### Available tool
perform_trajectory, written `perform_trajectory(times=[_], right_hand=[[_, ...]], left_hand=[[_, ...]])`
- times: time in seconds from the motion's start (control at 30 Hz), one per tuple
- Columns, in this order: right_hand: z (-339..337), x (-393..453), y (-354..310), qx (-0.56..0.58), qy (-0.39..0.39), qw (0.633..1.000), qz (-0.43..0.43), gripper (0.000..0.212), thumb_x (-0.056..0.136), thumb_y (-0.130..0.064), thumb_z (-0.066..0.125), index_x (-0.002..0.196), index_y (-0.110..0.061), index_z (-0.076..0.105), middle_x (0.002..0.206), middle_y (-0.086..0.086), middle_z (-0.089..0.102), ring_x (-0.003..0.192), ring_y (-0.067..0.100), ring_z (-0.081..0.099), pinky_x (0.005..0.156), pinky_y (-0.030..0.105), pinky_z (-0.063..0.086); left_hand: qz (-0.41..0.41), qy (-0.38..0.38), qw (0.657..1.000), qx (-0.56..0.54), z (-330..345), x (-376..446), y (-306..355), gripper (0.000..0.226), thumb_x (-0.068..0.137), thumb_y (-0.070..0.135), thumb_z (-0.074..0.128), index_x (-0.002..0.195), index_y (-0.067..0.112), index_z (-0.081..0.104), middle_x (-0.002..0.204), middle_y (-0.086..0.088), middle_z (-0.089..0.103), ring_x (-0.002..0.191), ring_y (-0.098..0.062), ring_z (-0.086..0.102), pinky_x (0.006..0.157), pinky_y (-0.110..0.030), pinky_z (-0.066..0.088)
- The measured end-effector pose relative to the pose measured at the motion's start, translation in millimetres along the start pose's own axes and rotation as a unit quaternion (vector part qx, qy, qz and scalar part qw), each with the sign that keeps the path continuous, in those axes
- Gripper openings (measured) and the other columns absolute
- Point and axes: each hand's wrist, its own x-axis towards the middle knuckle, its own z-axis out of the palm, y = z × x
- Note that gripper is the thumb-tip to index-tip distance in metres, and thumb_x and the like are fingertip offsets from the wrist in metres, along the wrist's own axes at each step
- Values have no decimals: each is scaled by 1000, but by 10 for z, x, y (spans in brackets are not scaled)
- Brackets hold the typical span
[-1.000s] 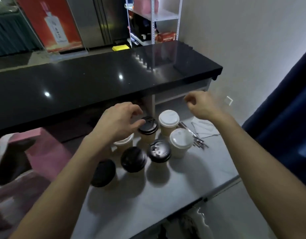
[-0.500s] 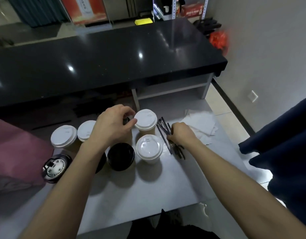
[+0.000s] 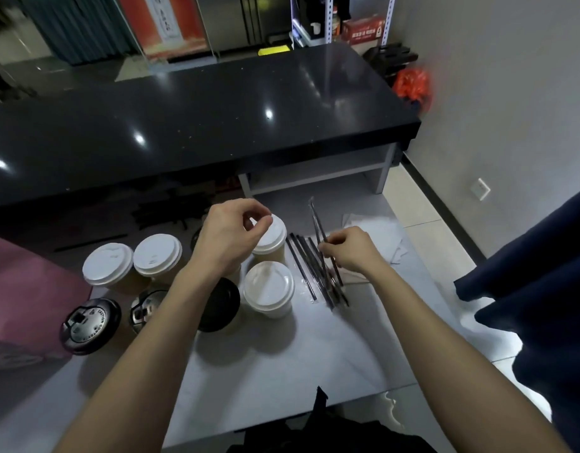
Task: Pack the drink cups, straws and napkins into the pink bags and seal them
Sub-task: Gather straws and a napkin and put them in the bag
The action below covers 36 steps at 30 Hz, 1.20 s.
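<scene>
From the head view, the right hand point(image 3: 354, 250) pinches one wrapped straw point(image 3: 317, 223) and lifts its far end up off the pile of straws point(image 3: 314, 273). That pile lies on the grey counter point(image 3: 282, 371), just right of the cups. The left hand point(image 3: 229, 237) hangs over the far white-lid cup point(image 3: 271, 238). Its fingers are curled with thumb and finger close together, and I cannot tell if they hold anything. A near white-lid cup point(image 3: 269, 289) stands in front of it. Two more white-lid cups point(image 3: 131, 263) stand to the left, and black-lid cups point(image 3: 91, 325) stand nearer. White napkins point(image 3: 376, 230) lie past the straws. A pink bag point(image 3: 24, 289) lies at the left edge.
</scene>
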Motion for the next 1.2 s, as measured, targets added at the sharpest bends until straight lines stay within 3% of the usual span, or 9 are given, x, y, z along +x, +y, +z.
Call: perform_trajectory(times=[0.23,0.37,0.47,0.53,0.6,0.67,0.8,0.93,1.2], right_hand=[[-308,-128,-201,206,-58,972,-96,12,97,-35,80,91,-24,84,80,-1,77,58,14,52,53,24,40],[-351,-152,-213,251,-80,958,-110,13,98,-30,81,94,-17,85,75,5,71,55,13,47,53,26,37],[-390,-152,-173,194,-62,971,-126,20,99,-29,79,82,-21,83,62,0,65,52,11,50,53,24,41],[-404,-161,-154,135,-54,980,-132,26,100,-38,77,77,-26,80,58,-2,66,51,10,56,53,23,44],[-420,-173,-112,77,-59,986,-134,30,99,-53,72,81,-30,79,66,-3,74,54,7,64,51,20,46],[-451,-160,31,64,-25,990,-127,30,102,-52,67,84,-31,79,79,-9,78,59,9,71,57,19,48],[-507,-62,503,-72,157,983,-60,16,99,-29,73,109,-21,82,108,-3,78,93,21,73,86,32,54],[-411,48,736,-182,116,976,-7,34,96,-40,78,123,-19,79,126,2,66,111,27,69,96,37,55],[-433,171,759,-160,119,980,14,22,98,-34,72,112,-23,84,118,4,70,109,28,67,91,36,55]], left_hand=[[-75,-110,981,-139,415,155,350,25,101,49,74,112,29,85,92,12,81,74,-4,69,71,-26,53],[-91,-99,954,-269,614,255,444,14,101,31,79,103,19,85,78,9,78,64,0,62,63,-21,49],[-105,-82,944,-303,714,303,471,13,98,27,81,101,15,84,84,5,80,73,1,67,67,-16,49],[-113,-92,938,-313,794,318,500,13,100,26,80,101,14,83,91,-2,82,83,-7,72,75,-23,55],[-118,-78,937,-321,861,341,527,13,102,25,76,100,13,81,96,-5,83,90,-13,76,88,-34,60],[-125,-56,928,-347,905,391,530,13,107,22,69,103,11,74,96,-5,84,95,-17,81,92,-40,63],[-157,-46,893,-418,940,478,513,13,114,21,56,107,11,54,82,-10,80,79,-34,82,72,-47,67],[-134,-44,914,-381,969,488,487,15,113,30,59,106,18,52,74,-3,71,51,-17,58,42,-30,47],[-110,-74,926,-354,940,504,466,17,115,30,54,112,13,57,77,-7,72,48,-9,45,46,-25,36]])
